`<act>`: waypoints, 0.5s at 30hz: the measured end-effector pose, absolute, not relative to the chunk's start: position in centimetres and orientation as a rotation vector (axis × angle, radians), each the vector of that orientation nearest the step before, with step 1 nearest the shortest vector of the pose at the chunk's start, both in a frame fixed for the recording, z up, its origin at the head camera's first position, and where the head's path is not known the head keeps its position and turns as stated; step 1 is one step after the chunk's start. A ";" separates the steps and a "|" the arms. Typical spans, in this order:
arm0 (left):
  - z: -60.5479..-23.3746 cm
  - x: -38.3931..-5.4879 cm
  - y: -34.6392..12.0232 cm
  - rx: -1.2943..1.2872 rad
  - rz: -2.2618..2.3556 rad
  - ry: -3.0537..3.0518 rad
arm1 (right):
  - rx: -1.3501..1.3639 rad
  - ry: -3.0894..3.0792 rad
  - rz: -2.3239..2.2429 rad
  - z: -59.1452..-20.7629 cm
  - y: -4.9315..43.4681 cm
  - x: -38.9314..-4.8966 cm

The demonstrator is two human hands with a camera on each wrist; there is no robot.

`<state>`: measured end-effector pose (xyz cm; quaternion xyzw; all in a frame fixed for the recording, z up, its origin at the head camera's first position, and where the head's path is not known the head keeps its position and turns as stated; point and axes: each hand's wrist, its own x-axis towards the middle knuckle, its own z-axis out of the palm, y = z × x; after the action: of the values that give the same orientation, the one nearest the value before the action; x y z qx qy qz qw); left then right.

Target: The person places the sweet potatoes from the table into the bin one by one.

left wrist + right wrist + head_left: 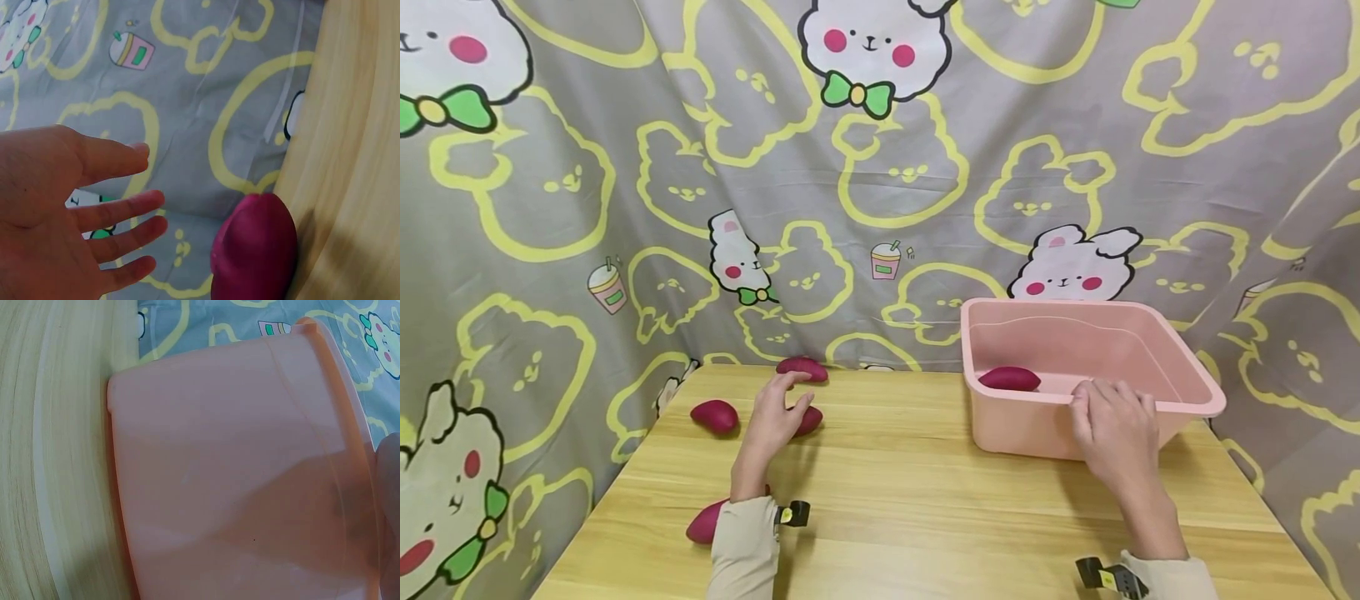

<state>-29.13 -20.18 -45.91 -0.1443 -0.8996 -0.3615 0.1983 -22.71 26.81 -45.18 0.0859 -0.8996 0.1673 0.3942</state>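
Note:
My left hand point(772, 421) hovers with its fingers spread over two purple-red sweet potatoes, holding nothing. The far sweet potato point(805, 369) lies by the table's back edge; the nearer sweet potato point(808, 421) is partly behind the thumb. In the left wrist view, a sweet potato point(256, 250) stands apart from the fingertips. At the pink plastic bin point(1030, 425), my right hand point(1116, 425) grips the front rim, its fingers curled over it. Those fingertips are hidden. Inside the bin, a sweet potato point(1009, 379) lies at the left.
On the left of the wooden table point(910, 500) is another sweet potato point(715, 417). One more sweet potato point(706, 523) lies partly beneath the left sleeve point(745, 546). A patterned grey curtain point(925, 167) hangs behind the table and at its sides.

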 end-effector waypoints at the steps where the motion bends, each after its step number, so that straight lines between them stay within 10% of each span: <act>1: -46.0 -29.1 -20.3 -0.400 -1.014 -2.533 | 0.218 -2.280 0.424 -45.2 26.8 -22.7; 15: -47.5 -29.5 -22.2 -0.362 -1.034 -2.715 | 0.214 -2.277 0.430 -45.2 26.8 -22.7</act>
<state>-29.47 -22.24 -47.46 -0.1229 -0.9221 -0.3510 0.1067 -22.71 26.79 -45.24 0.0843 -0.8985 0.1697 0.3960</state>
